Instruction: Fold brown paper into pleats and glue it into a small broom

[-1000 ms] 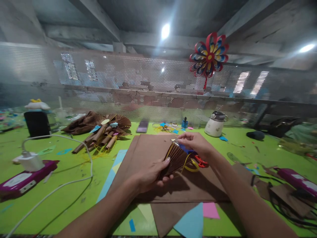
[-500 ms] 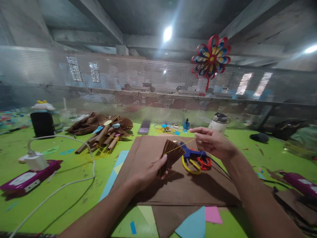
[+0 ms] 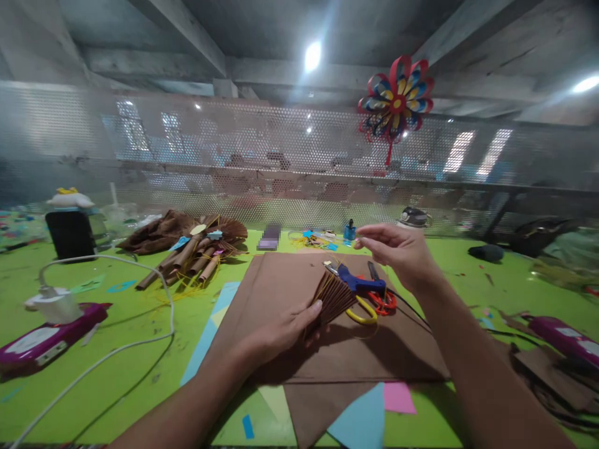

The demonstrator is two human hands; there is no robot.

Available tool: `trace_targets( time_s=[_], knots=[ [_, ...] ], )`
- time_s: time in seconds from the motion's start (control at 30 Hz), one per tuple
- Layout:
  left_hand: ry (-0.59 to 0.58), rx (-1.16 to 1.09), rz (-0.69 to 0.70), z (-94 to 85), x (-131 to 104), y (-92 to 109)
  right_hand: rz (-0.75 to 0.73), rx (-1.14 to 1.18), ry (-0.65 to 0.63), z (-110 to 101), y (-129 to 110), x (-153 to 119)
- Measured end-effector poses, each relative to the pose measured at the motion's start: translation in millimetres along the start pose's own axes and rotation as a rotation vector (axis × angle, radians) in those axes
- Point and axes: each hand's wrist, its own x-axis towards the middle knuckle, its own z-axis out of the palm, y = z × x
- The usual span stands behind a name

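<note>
My left hand [image 3: 292, 324] is closed around the lower part of a pleated brown paper fan [image 3: 333, 299], held tilted over a brown paper stack [image 3: 276, 280]. A thin yellow thread [image 3: 322, 282] shows against the folds. Raised to the right, my right hand [image 3: 395, 249] has thumb and fingertips together in a pinch; what lies between them is too small to make out. Below it lie a blue glue gun [image 3: 358, 282] with a black cord, a yellow scissors handle [image 3: 364, 312] and a red-handled tool [image 3: 384, 304].
Brown paper rolls and fans [image 3: 199, 252] are piled at the left, near a purple power strip [image 3: 51, 340] with a white cable [image 3: 171, 299]. A blue bottle [image 3: 349, 231] and a white flask [image 3: 413, 217] stand behind. Coloured paper pieces [image 3: 358, 418] lie in front.
The yellow thread, earlier stretched from the fan towards my right hand, no longer shows taut. The fan has turned and tipped down to the right. My right hand has shifted slightly up and left.
</note>
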Motion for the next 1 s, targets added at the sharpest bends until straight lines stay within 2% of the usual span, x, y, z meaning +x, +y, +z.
trace_targets(
  time_s=[0.17, 0.33, 0.43, 0.6, 0.77, 1.0],
  knots=[
    [-0.05, -0.01, -0.076, 2.0, -5.0, 3.4, 0.132, 0.015, -0.009, 4.4, 31.8, 4.9],
    [-0.099, -0.148, -0.147, 2.6, -6.3, 6.0, 0.225, -0.033, -0.008, 11.1, 52.0, 5.0],
    [-0.058, -0.212, -0.17, 1.0, -3.7, 5.1, 0.166, -0.017, 0.049, 12.1, 53.1, 3.6],
    [0.014, -0.293, -0.131, -0.9, 4.1, -2.3, 0.019, 0.006, 0.154, 12.9, 44.3, -0.2],
    [0.005, -0.327, -0.108, 2.5, 7.2, -8.9, -0.099, -0.006, 0.268, 16.3, 37.2, -3.0],
    [-0.084, -0.239, -0.179, 5.2, 5.1, -12.5, -0.11, -0.045, 0.231, 20.1, 34.5, -2.3]
  ],
)
